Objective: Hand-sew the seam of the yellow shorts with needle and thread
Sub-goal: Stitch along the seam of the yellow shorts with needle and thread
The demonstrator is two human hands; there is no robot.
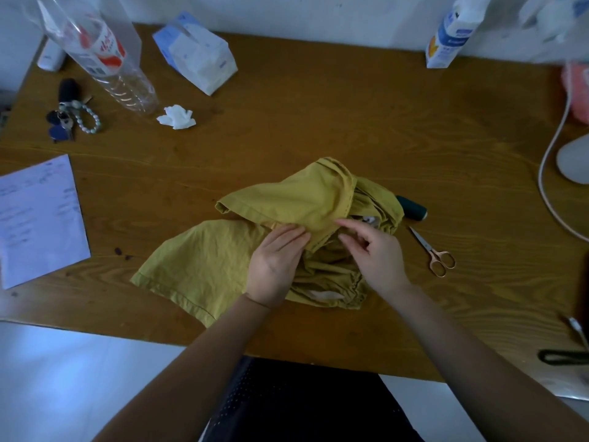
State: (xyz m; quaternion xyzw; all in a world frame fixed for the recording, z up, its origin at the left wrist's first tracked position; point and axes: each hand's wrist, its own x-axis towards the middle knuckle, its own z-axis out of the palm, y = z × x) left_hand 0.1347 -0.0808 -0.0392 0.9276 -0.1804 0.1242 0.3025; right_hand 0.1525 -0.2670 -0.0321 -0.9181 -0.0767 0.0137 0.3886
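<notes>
well, the yellow shorts [220, 260] lie crumpled near the middle of the brown wooden worktop [318, 122], close to its near edge, with one leg spread flat toward the left and the other folded up and over the waistband. both hands are on the cloth, close together but not touching. the left hand [275, 266] rests flat on the shorts, its fingers fairly straight and pressed against the edge of the upper fold. the right hand [379, 256] has its forefinger laid on top of that fold and its thumb under the edge, pinching the cloth, while the other fingers are curled. whether a needle sits in that pinch is too small to tell.

just beside the shorts on the right, a dark green thread spool [412, 208] lies on its side, half tucked against the fabric. small scissors [433, 253] with coppery handles lie shut, a little nearer, apart from the right hand.

farther off, a clear plastic bottle [105, 59] stands at the back left, a bunch of keys [68, 118] with a bead loop beside it, a tissue pack [197, 52] and a crumpled tissue [176, 117] near the bottle's base. a printed sheet of paper [38, 218] lies at the left edge. a blue and white carton [452, 33] stands at the back right, and a white cable [553, 161] curves along the right side.
</notes>
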